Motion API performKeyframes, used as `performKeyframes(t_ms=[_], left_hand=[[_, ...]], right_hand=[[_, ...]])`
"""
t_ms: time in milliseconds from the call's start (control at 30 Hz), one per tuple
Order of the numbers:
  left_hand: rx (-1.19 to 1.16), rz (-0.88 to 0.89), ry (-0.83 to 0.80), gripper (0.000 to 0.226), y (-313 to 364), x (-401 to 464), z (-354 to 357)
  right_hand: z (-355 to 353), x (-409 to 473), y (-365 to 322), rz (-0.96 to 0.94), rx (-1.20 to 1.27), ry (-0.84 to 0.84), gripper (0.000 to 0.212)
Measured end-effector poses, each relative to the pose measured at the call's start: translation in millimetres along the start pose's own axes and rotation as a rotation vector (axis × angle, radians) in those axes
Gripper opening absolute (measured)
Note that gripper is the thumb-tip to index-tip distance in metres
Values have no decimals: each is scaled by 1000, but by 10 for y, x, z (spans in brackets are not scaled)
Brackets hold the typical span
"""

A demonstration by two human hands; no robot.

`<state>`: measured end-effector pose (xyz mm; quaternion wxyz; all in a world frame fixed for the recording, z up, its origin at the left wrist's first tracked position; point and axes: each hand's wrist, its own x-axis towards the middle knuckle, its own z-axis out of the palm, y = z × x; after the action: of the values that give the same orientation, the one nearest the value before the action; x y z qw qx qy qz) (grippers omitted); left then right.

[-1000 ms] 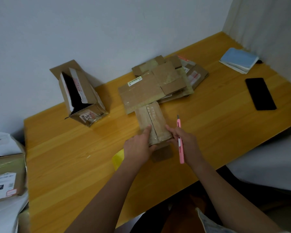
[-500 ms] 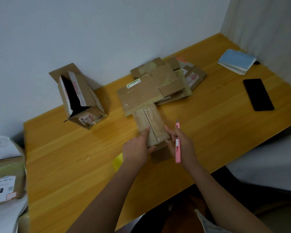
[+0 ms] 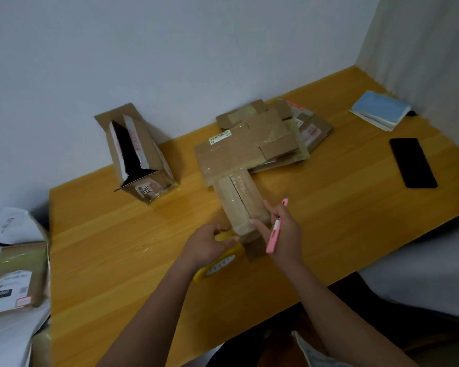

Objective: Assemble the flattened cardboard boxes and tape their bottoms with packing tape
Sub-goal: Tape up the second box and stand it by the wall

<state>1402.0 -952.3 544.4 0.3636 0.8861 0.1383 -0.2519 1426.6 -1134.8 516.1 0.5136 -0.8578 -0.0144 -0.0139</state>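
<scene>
A small brown cardboard box (image 3: 240, 202) wrapped in clear tape lies lengthwise at the middle of the wooden table (image 3: 117, 260). My left hand (image 3: 207, 245) is at the box's near left corner, fingers curled round the top of a yellow tape dispenser (image 3: 219, 263) lying on the table. My right hand (image 3: 285, 234) grips a pink utility knife (image 3: 275, 230) while its fingertips touch the box's near right end. A stack of flattened cardboard boxes (image 3: 263, 133) lies just beyond the small box.
An opened cardboard box (image 3: 141, 160) lies on its side at the back left. A black phone (image 3: 412, 162) and a blue notebook (image 3: 379, 109) sit at the right. A labelled parcel (image 3: 13, 276) lies off the table's left edge.
My left hand slid back from the box's top to its near end and onto the yellow dispenser, which shows more now. My right hand moved slightly nearer with the knife.
</scene>
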Motion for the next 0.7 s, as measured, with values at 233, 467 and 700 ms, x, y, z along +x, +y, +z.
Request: performKeyframes(t_ms=[233, 467, 700], left_hand=[[86, -187, 103, 74, -54, 25, 36], [-155, -20, 43, 36, -203, -98, -14], [-32, -63, 133, 26, -292, -80, 23]], right_hand=[[71, 36, 37, 44, 48, 21, 46], [83, 83, 137, 70, 76, -8, 26], [44, 98, 44, 43, 77, -15, 43]])
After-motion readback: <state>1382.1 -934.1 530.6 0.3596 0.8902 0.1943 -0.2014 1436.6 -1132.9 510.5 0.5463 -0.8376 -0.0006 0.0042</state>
